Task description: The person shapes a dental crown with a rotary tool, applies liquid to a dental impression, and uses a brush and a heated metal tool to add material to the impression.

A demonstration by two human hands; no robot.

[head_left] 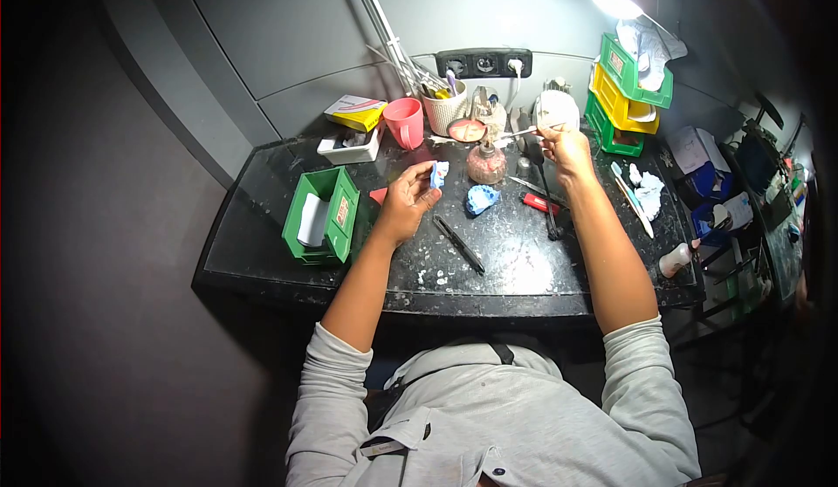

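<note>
Head view: my hands over the bench (pixel 262 234).
Left hand (pixel 408 201) pinches a blue cast (pixel 439 174); right hand (pixel 566 147) grips a thin tool (pixel 520 134), tip just above the burner (pixel 486 164).

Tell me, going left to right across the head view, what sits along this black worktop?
Green bin → left hand holding a small blue piece → blue mould → right hand holding a thin tool → stacked coloured bins.
</note>
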